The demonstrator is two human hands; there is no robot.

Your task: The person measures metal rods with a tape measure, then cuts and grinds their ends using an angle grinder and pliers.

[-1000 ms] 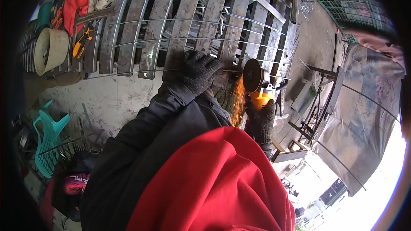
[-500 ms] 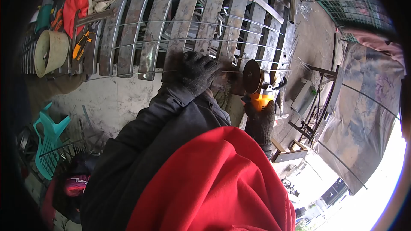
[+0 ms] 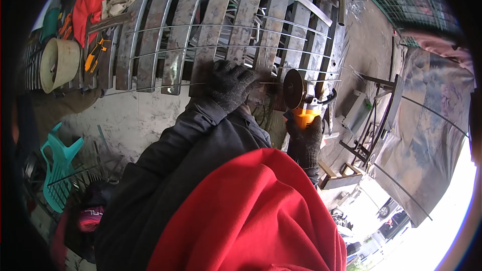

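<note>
Your left hand (image 3: 228, 84) pins a thin steel rod (image 3: 150, 88), and your right hand (image 3: 304, 140) grips the orange angle grinder (image 3: 306, 116).

The rod lies sideways across the rusty slats of the worktop (image 3: 178, 45), running long from left to right. Your gloved left hand is closed down on top of it. The grinder's round disc (image 3: 293, 89) stands on edge at the rod, just right of that hand. I cannot tell if it touches. Your right hand is wrapped tight round the grinder body, on the near side of the rod. Your left hand is the nearer one to the rod. No sparks show.
</note>
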